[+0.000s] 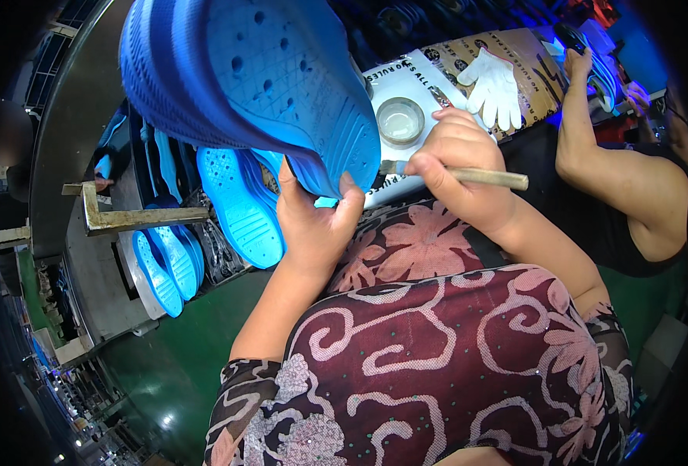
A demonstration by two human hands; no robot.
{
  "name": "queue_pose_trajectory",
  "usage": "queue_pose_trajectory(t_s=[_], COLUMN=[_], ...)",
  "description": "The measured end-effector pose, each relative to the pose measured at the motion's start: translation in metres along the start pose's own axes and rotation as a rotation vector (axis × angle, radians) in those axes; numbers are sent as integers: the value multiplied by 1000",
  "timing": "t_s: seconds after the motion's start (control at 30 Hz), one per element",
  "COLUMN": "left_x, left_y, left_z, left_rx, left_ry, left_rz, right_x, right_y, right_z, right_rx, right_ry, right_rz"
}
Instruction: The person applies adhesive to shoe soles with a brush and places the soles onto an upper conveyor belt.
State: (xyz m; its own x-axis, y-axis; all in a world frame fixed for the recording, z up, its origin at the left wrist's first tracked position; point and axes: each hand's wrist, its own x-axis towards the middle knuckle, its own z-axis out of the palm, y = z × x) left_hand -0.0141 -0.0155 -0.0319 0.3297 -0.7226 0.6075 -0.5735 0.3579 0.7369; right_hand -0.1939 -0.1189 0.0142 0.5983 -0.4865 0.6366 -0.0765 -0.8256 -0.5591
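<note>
My left hand [317, 217] grips a stack of blue shoe soles [297, 101] by one end, thumb and fingers pinching the edge. The soles are raised close in front of me, the top one showing small round holes and a scored surface. In my right hand [460, 167] is a brush [488, 177] with a pale wooden handle. Its bristle end points left and reaches the near right edge of the soles; whether it touches them I cannot tell. Just behind the brush, a round bowl [400, 122] of cloudy liquid stands on a white printed sheet [429, 74].
More blue soles [243, 206] lean left of my hand, with another group [169, 268] farther left. A white glove [493, 89] lies on brown printed cardboard [526, 58]. A metal frame [146, 220] juts in at left. At right, a co-worker's arm [592, 163] holds a blue sole.
</note>
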Motion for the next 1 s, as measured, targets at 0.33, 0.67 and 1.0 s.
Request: queue_pose_trajectory(t_s=[0.33,0.67,1.0], left_x=[0,-4,-3], left_y=[-2,-10,-18], left_z=[3,4,4], left_rx=[77,70,82], left_ry=[7,35,63], left_rz=[128,190,264], right_x=[-2,-2,-1], right_y=[-4,-7,-7], right_z=[-1,0,0], right_rx=[1,0,83], right_ry=[-13,-38,-14], right_rz=[-7,-2,18])
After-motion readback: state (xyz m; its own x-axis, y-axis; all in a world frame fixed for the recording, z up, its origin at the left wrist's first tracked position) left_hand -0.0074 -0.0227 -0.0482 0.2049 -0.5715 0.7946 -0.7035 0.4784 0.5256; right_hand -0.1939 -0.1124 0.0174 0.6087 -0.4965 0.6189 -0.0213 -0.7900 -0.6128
